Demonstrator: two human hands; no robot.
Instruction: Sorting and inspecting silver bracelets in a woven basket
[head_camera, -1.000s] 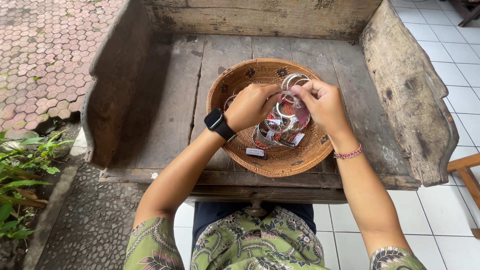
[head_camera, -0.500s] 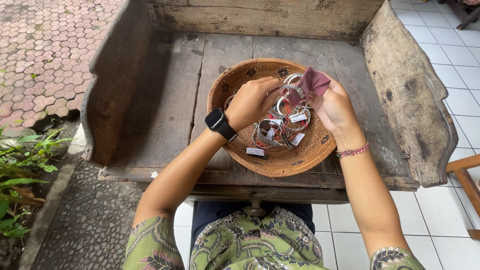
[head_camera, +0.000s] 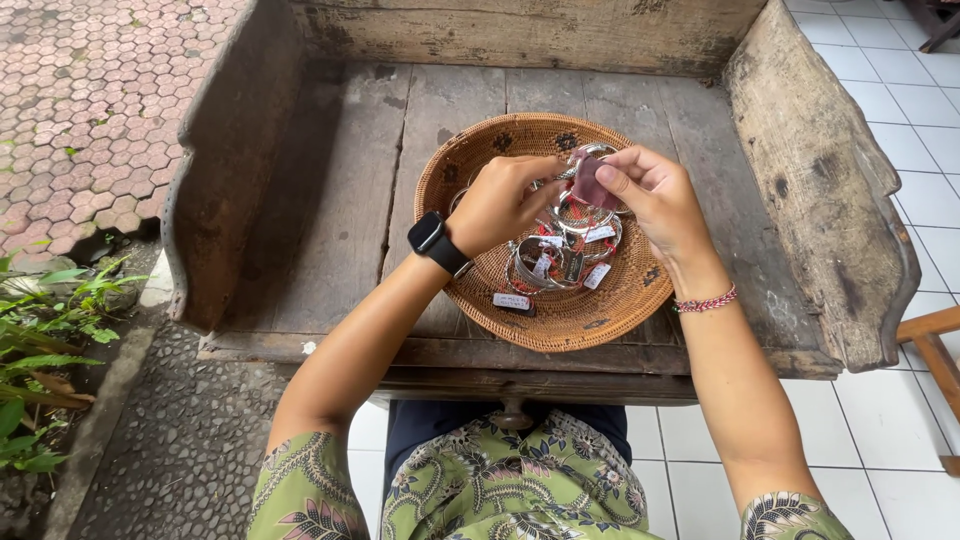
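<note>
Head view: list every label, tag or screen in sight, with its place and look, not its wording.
Smartwatch screen: on the left wrist, rounded black square, dark.
Loose tag: on the woven basket floor, front left, small white rectangle with dark print.
Bangle tags: among the silver bangles in the middle of the basket, small white rectangles, one dark.

tan basket (head_camera: 560, 320) — dark motifs; maroon cloth (head_camera: 590, 188)
</note>
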